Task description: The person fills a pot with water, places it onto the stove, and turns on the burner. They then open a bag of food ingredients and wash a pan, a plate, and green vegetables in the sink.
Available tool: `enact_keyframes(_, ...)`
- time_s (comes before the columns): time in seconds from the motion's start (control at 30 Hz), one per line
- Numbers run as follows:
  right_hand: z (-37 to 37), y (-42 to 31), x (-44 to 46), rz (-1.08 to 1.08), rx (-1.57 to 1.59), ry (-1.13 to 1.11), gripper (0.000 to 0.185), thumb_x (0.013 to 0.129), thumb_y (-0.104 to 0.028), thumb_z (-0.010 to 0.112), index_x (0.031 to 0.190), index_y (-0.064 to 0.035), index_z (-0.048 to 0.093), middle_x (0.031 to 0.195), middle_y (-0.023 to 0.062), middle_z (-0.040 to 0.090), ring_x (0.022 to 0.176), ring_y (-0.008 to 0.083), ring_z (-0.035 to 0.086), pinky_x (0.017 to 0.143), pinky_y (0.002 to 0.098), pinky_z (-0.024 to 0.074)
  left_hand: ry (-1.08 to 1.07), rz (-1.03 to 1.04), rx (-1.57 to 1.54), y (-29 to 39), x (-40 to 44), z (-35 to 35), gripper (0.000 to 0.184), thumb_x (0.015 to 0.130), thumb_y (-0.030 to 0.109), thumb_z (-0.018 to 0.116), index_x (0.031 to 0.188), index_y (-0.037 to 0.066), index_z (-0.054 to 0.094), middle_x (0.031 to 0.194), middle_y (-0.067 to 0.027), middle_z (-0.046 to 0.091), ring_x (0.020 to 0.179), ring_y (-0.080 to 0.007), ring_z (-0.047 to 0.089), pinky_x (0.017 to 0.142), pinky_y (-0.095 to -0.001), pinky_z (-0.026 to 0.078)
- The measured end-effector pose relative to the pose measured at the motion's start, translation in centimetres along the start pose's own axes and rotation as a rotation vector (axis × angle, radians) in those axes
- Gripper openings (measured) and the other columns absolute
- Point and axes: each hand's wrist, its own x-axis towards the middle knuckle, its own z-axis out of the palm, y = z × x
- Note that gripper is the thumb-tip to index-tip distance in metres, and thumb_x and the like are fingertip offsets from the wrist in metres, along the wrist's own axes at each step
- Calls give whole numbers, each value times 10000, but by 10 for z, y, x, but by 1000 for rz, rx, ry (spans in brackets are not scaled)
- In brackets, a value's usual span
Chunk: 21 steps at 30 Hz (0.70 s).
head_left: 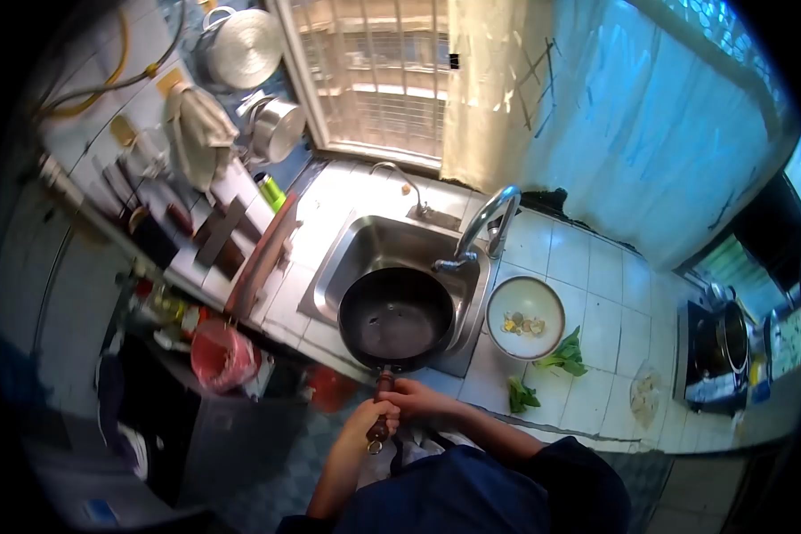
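A dark wok (395, 320) is over the front part of the steel sink (358, 233), its brown wooden handle (385, 383) pointing toward my body. My left hand (373, 422) is wrapped round the lower part of that handle. Just above it, my right hand (407, 398) closes on the handle nearer the pan. A little liquid or wet shine shows inside the wok. Behind the wok stands a curved chrome faucet (492, 214), its spout over the sink's right side.
Right of the sink, a white bowl (541, 303) holds small food pieces, with leafy greens (564, 354) beside it. A stove (710, 356) stands far right. A wooden board (262, 258) and knives are at left, and a red bucket (225, 358) is lower left.
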Motion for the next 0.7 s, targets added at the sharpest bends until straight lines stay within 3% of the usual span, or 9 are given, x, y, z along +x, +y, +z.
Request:
enact_keyframes(0.07, -40, -10, 10, -221, -600, 264, 335, 797, -321, 610, 953, -26, 576, 929, 109, 575, 826, 169, 565, 718, 278, 465, -36, -43, 37, 32, 7, -4, 183, 717, 33, 561, 847, 52, 433, 634, -34, 470, 497, -126, 481, 431, -250, 414)
enact_keyframes(0.2, -161, -24, 15, -313, -273, 1121, 165, 786, -221, 591, 801, -58, 598, 727, 58, 595, 643, 151, 557, 600, 283, 450, -85, -114, 77, 77, 33, -16, 209, 708, 4, 545, 855, 57, 406, 640, -23, 435, 523, -121, 460, 473, -257, 404)
enact_keyframes(0.27, -256, -23, 29, -628, -310, 1319, 145, 829, -193, 517, 771, -72, 572, 607, 2, 542, 486, 71, 460, 406, 219, 352, -26, -122, 194, 92, 42, -18, 225, 706, 8, 558, 864, 59, 407, 640, -19, 442, 518, -119, 467, 463, -244, 407)
enact_keyframes(0.33, -309, -61, 31, -487, -286, 1447, 240, 826, -210, 462, 691, -46, 575, 583, 36, 539, 536, 117, 496, 479, 260, 390, -50, -148, 198, 99, 59, -25, 230, 702, 12, 577, 854, 60, 411, 645, -19, 455, 521, -115, 480, 459, -237, 413)
enact_keyframes(0.4, -340, -99, 41, -497, -156, 1413, 235, 820, -223, 474, 689, -58, 578, 562, 38, 537, 494, 99, 491, 419, 236, 370, -69, -171, 225, 107, 68, -24, 234, 689, 26, 611, 821, 63, 422, 634, -11, 465, 512, -105, 489, 454, -225, 416)
enact_keyframes(0.43, -366, -101, 50, -568, -454, 1484, 227, 812, -229, 493, 708, -52, 590, 594, 43, 560, 491, 111, 505, 432, 244, 391, -53, -187, 220, 111, 71, -23, 234, 689, 26, 611, 821, 63, 422, 634, -11, 465, 512, -105, 489, 454, -225, 416)
enact_keyframes(0.5, -445, -92, 88, -585, 106, 1186, 185, 776, -170, 524, 737, -7, 603, 627, 77, 586, 517, 145, 543, 446, 258, 427, -41, -202, 321, 116, 78, -19, 219, 682, 38, 620, 792, 65, 432, 601, -10, 467, 483, -104, 479, 450, -220, 408)
enact_keyframes(0.57, -443, -123, 95, -205, -9, 1196, 183, 783, -149, 503, 770, 1, 609, 639, 98, 597, 482, 164, 549, 450, 258, 455, -21, -227, 331, 117, 84, -21, 202, 673, 47, 619, 760, 70, 438, 574, -10, 472, 462, -105, 474, 446, -218, 398)
enact_keyframes(0.7, -466, -124, 116, -158, -220, 1169, 208, 826, -181, 478, 821, -16, 605, 612, 55, 584, 495, 117, 537, 453, 230, 438, -72, -230, 379, 109, 95, -29, 206, 651, 63, 617, 745, 70, 434, 569, -20, 480, 462, -109, 477, 443, -228, 393)
